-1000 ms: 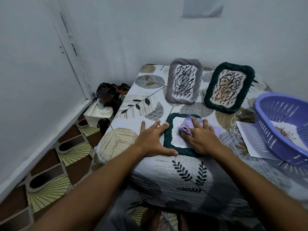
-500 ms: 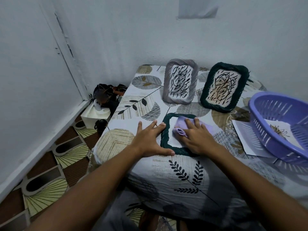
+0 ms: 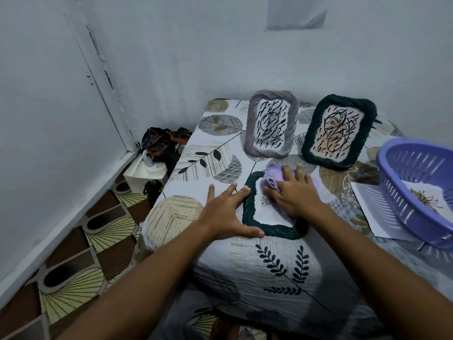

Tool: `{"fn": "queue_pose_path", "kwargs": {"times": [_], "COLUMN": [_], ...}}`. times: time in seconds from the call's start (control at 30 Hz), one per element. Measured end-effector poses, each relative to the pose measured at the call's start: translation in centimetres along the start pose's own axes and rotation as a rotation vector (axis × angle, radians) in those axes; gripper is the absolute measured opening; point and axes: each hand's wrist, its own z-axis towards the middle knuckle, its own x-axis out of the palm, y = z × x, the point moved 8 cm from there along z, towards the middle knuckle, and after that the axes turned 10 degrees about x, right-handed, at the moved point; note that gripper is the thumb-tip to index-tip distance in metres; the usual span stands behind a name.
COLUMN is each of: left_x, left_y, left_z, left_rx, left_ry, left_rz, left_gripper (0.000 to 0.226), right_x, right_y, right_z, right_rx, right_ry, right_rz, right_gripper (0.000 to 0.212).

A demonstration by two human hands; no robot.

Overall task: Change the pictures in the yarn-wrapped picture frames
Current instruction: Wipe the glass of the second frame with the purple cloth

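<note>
Pressing our spread left hand beside the flat dark-green yarn-wrapped frame near the table's front edge, we rubbed a lilac cloth over its white picture with our flat-fingered right hand.

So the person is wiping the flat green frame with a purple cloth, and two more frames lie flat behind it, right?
Not quite. The head view shows the grey frame and the other green frame standing upright, not flat. The right hand does press a purple cloth on the flat green frame.
</note>
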Motion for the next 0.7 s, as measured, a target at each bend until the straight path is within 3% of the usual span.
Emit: {"fn": "queue_pose_path", "kwargs": {"times": [0.17, 0.47, 0.7], "left_x": [0.1, 0.0, 0.1], "left_y": [0.1, 0.0, 0.1], "left_z": [0.1, 0.0, 0.0], "left_rx": [0.007, 0.007, 0.006], "left_ry": [-0.003, -0.007, -0.013], "left_rz": [-0.005, -0.014, -0.016], "left_gripper": [0.125, 0.125, 0.126], "right_x": [0.6, -0.3, 0.0], "right_y": [2.0, 1.3, 2.3], "right_z": [0.1, 0.3, -1.9], "right_rx": [-0.092, -0.040, -0.051], "right_ry": [0.009, 0.020, -0.025], "right_rz": [0.030, 0.079, -0.086], "right_gripper": [0.058, 0.062, 0.071]}}
